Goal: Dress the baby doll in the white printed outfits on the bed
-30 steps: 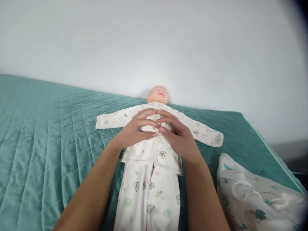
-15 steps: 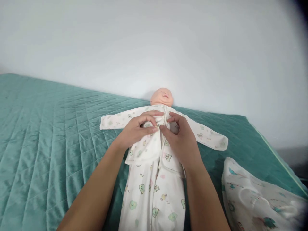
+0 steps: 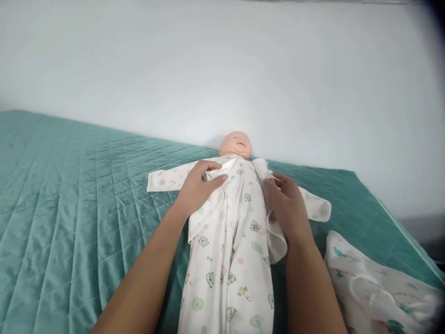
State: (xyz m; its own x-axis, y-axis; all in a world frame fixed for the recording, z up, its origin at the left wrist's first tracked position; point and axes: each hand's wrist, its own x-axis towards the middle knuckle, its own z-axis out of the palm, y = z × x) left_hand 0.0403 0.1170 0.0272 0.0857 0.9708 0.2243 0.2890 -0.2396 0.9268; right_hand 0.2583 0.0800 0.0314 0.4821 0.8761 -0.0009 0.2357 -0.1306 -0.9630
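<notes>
Doll (image 3: 236, 144): lies on the bed (image 3: 69, 185), long axis 6 to 12 o'clock, head at 12.
Left hand (image 3: 198, 188): I pinch the jacket (image 3: 239, 204) flap at 10 o'clock.
Right hand (image 3: 287, 208): I grasp the other flap at 2 o'clock.
Nearer: both alike, flaps parted.

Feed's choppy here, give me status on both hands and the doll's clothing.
Left hand gripping left front flap. Right hand gripping right flap. Doll on its back on green bedspread, jacket open. Printed cloth lies to the right, clear of hands.
</notes>
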